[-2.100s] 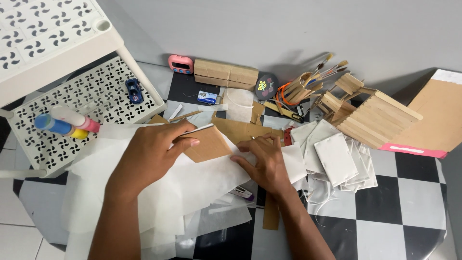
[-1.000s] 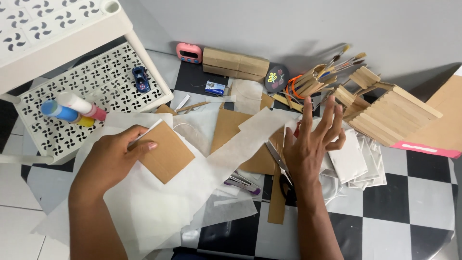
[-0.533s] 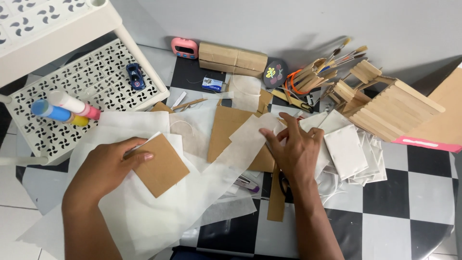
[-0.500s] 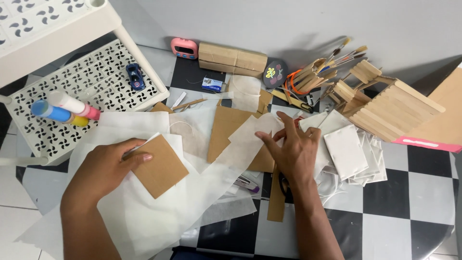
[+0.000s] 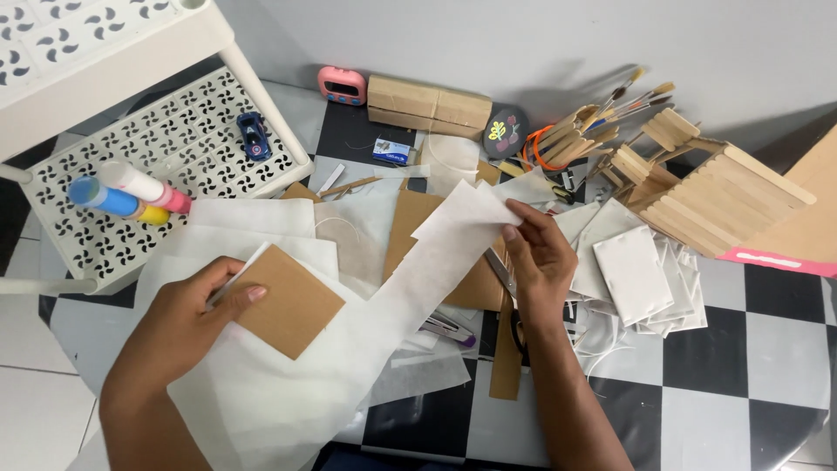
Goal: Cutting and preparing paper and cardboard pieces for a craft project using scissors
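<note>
Fingers of the left hand [image 5: 187, 318] pin a brown cardboard square [image 5: 288, 301] flat on the white tissue sheet [image 5: 288, 384], while the right hand [image 5: 540, 262] pinches the far end of that sheet's long strip [image 5: 436, 262], lifted just above the clutter. Thin as it looks, the strip could tear or crease if pulled against the pinned card. Scissors [image 5: 499, 269], lying just left of the right hand, might snag it.

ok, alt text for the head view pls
A person's left hand presses a brown cardboard square onto white paper sheets while the right hand lifts a white paper strip. Craft clutter surrounds them on a checkered floor.
</note>
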